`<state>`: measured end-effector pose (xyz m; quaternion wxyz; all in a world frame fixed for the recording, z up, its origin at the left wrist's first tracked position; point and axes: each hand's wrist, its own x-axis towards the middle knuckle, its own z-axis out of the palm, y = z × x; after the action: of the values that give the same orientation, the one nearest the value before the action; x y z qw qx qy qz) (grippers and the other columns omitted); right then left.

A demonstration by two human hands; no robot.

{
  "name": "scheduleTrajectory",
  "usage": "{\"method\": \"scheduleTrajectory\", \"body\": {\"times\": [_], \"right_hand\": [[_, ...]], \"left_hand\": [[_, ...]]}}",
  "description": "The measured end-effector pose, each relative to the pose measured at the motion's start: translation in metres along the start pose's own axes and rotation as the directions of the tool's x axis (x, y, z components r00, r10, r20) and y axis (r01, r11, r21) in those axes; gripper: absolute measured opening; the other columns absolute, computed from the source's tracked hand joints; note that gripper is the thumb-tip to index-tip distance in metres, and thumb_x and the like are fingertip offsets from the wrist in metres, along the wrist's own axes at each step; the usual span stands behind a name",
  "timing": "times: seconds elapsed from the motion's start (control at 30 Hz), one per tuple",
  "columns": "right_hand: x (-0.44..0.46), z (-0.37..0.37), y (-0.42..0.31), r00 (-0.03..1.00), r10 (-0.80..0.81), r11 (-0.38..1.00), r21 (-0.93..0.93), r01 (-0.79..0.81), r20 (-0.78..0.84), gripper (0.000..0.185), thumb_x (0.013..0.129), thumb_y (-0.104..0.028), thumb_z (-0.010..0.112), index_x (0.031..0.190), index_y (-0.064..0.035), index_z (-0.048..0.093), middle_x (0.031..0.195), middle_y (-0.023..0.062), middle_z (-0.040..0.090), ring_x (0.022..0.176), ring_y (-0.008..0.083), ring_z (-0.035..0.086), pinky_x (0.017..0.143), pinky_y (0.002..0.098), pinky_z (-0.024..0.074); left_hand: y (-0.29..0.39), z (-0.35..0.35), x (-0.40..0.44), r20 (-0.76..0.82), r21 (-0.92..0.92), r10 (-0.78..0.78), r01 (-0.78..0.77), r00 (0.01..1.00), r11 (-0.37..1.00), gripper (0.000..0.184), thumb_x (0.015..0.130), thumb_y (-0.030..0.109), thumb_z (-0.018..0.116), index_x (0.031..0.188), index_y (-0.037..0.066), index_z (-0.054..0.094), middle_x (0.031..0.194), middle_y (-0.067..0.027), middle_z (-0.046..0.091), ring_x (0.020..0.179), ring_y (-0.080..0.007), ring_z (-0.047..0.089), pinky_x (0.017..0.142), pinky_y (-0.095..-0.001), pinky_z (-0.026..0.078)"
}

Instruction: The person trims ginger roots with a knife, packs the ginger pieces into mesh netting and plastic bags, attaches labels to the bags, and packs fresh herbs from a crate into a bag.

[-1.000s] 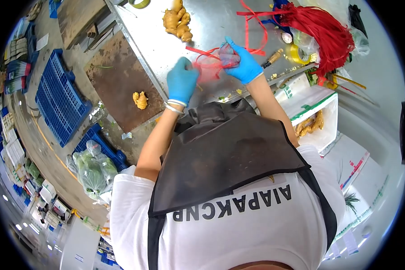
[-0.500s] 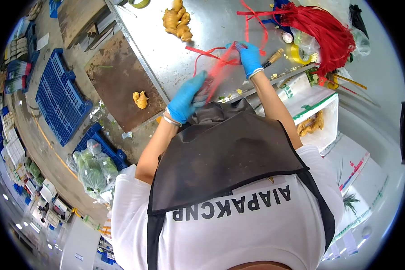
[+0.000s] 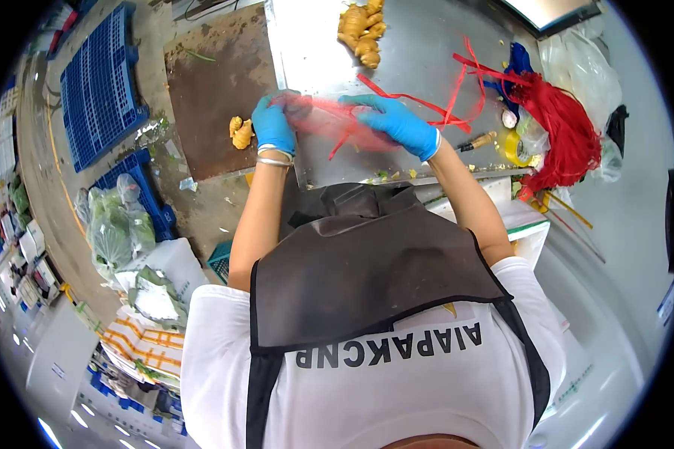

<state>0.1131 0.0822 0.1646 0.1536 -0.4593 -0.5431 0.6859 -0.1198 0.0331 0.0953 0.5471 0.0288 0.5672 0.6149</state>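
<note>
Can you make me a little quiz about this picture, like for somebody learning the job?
1. True or false: the left hand and the right hand both wear blue gloves.

2. Which of these lies closest to the yellow tape roll?
A) big ginger
B) wooden-handled tool
C) small ginger

3. Fill in the colour: the blurry netting between the hands is ____.

Key: 1. True. 2. B. 3. Red.

Worktop (image 3: 427, 45): smooth, shiny metal. Red netting (image 3: 323, 118): thin, see-through plastic. Apron (image 3: 367, 262): smooth, low-sheen, plastic-looking.
</note>
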Motion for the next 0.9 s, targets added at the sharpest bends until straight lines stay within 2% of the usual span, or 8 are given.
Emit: {"method": "scheduleTrajectory", "body": {"times": [0.07,0.23,0.37,0.5,0.63,0.7,0.77,0.9], "right_hand": [[0.027,0.007,0.023,0.954,-0.290,0.839,-0.501,0.213,-0.080,0.044,0.085,-0.040,0.067,0.118,-0.0109,0.065,0.084,0.0092,0.068,0.074,0.0189,0.062,0.067,0.0343,0.0491],[0.097,0.044,-0.007,0.923,-0.275,0.723,-0.690,0.015,-0.268,0.025,0.082,-0.035,0.070,0.084,-0.0105,0.073,0.071,0.0080,0.068,0.073,0.0260,0.067,0.067,0.0377,0.0503],[0.148,0.096,0.005,0.999,0.007,0.998,0.059,-0.005,-0.040,0.017,0.090,-0.019,0.061,0.090,-0.0032,0.068,0.076,0.0073,0.067,0.070,0.0192,0.064,0.062,0.0296,0.0503],[0.179,0.158,0.011,0.829,0.450,0.637,0.532,-0.559,0.333,0.012,0.092,-0.014,0.055,0.100,-0.0068,0.058,0.073,0.0031,0.060,0.060,0.0157,0.055,0.050,0.0297,0.0441],[0.220,0.207,0.061,0.786,0.501,0.806,0.137,-0.576,0.362,0.016,0.088,-0.023,0.061,0.091,-0.0083,0.063,0.072,0.0051,0.062,0.061,0.0196,0.057,0.053,0.0333,0.0443],[0.229,0.231,0.082,0.893,0.353,0.913,-0.314,-0.262,0.279,0.017,0.085,-0.024,0.062,0.089,-0.0078,0.065,0.078,0.0099,0.065,0.067,0.0249,0.060,0.060,0.0365,0.0469],[0.244,0.248,0.093,0.934,0.245,0.707,-0.708,0.011,0.259,0.021,0.084,-0.025,0.061,0.091,-0.0076,0.069,0.093,0.0180,0.068,0.084,0.0360,0.064,0.077,0.0414,0.0498],[0.286,0.274,0.126,0.992,0.114,0.547,-0.831,-0.101,-0.045,0.025,0.089,-0.025,0.051,0.101,-0.0085,0.066,0.104,0.0203,0.065,0.100,0.0401,0.061,0.085,0.0467,0.0491]], "left_hand": [[0.029,0.000,-0.027,0.084,-0.088,-0.169,0.176,0.982,0.980,0.016,0.094,0.009,0.050,0.105,0.001,0.059,0.080,-0.0020,0.058,0.063,-0.0099,0.052,0.048,-0.0206,0.040],[0.052,-0.030,-0.077,0.397,0.210,-0.363,0.302,0.843,0.930,0.020,0.094,0.022,0.057,0.106,0.006,0.061,0.067,0.0071,0.044,0.052,-0.0020,0.033,0.046,-0.0173,0.025],[0.081,-0.085,-0.059,0.081,0.446,-0.082,0.038,0.993,0.894,0.018,0.088,0.019,0.067,0.101,0.008,0.061,0.066,0.0070,0.046,0.051,-0.0014,0.035,0.045,-0.0183,0.027],[0.044,-0.176,-0.012,-0.237,0.177,-0.153,0.197,0.960,0.964,0.013,0.085,0.018,0.069,0.090,0.010,0.060,0.064,0.0057,0.046,0.048,-0.0036,0.038,0.041,-0.0208,0.027],[0.002,-0.238,0.028,-0.491,0.075,-0.081,0.134,0.868,0.988,0.017,0.087,0.022,0.064,0.087,0.005,0.062,0.066,-0.0002,0.053,0.051,-0.0083,0.045,0.043,-0.0267,0.035],[-0.037,-0.284,0.061,-0.610,0.216,0.033,0.126,0.791,0.968,0.021,0.088,0.024,0.064,0.087,0.003,0.062,0.068,-0.0018,0.055,0.057,-0.0110,0.050,0.050,-0.0297,0.040],[-0.069,-0.308,0.086,-0.647,0.263,0.116,0.077,0.753,0.962,0.034,0.090,0.032,0.062,0.087,-0.002,0.061,0.076,-0.0109,0.064,0.068,-0.0239,0.060,0.064,-0.0383,0.046],[-0.080,-0.297,0.114,-0.728,0.474,0.137,0.348,0.672,0.809,0.054,0.093,0.048,0.050,0.094,-0.005,0.062,0.091,-0.0272,0.066,0.082,-0.0431,0.061,0.074,-0.0461,0.047]]}}
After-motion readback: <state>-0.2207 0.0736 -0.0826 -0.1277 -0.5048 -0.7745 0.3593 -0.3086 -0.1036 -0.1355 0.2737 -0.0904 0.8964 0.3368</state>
